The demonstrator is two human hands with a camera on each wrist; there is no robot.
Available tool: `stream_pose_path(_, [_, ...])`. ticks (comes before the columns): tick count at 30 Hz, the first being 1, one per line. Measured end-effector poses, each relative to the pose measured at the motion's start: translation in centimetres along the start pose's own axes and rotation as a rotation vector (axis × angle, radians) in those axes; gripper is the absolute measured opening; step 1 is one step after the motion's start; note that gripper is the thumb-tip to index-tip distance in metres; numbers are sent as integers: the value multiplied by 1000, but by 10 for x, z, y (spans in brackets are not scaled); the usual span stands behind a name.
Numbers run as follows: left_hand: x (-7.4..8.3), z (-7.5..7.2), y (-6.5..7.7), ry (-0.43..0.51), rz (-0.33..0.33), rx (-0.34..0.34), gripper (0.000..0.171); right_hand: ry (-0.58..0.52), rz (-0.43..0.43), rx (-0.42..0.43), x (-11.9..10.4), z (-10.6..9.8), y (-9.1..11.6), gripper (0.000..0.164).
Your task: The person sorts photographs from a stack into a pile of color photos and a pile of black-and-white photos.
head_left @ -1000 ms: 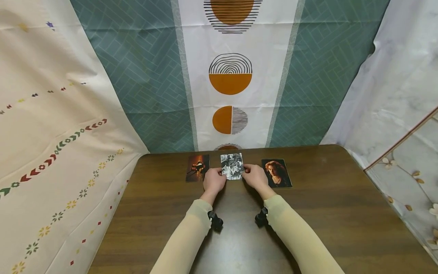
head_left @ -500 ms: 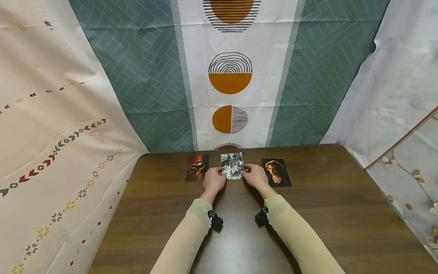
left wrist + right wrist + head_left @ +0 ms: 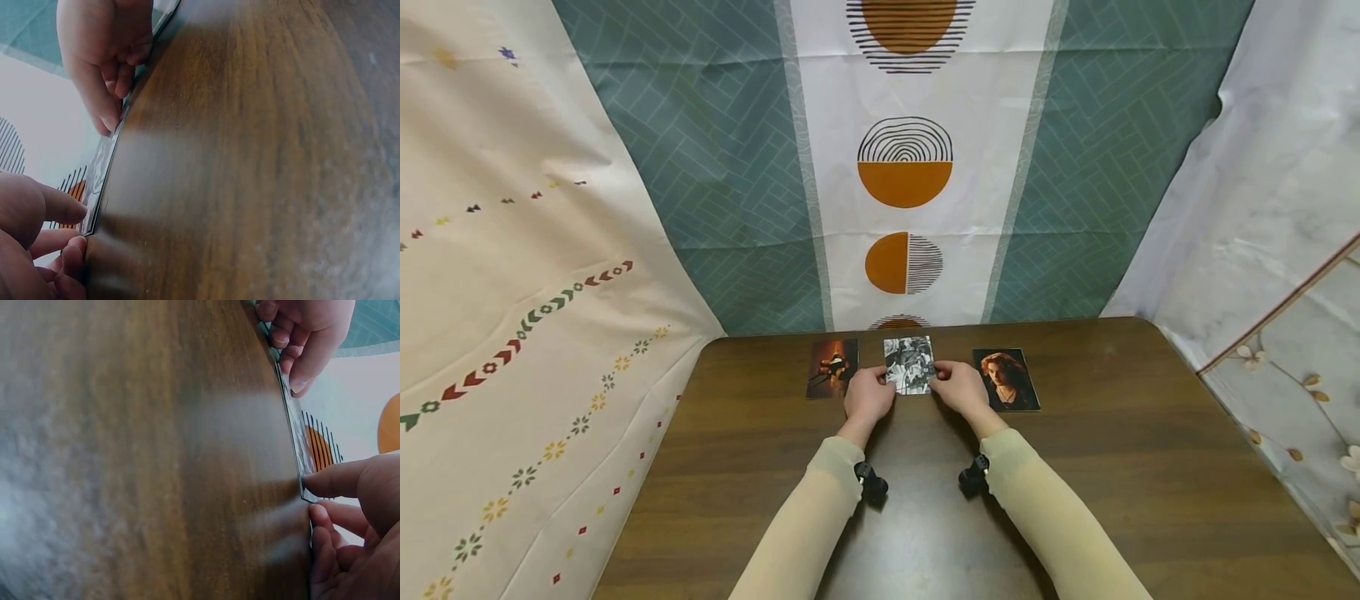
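Note:
A black-and-white picture card lies flat near the table's far edge, in the middle of the head view. My left hand pinches its left side by the near corner; my right hand does the same on the right. Seen low in the left wrist view, the card's thin edge runs between both hands, thumb close over the corner and fingers beside it. From the right wrist, the card shows a dark lower edge, with the right thumb pressing its corner.
An orange-brown picture card lies left of the left hand, partly behind it. To the right is a dark portrait card. The wooden table meets a patterned hanging cloth at the back. Cloths hang on both sides too.

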State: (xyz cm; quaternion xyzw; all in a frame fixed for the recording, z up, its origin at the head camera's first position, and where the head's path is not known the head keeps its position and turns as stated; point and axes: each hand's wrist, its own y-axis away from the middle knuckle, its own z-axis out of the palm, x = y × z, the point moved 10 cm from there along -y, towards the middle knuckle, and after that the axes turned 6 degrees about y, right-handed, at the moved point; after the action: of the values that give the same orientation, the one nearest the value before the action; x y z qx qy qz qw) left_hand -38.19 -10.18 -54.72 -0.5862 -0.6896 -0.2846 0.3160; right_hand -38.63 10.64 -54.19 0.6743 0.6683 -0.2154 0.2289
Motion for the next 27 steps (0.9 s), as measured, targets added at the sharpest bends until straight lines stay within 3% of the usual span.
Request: stream_pose_path(27, [-1,0,0,23,-10,-3,41,-20,-10,4,-1,-2,2,45])
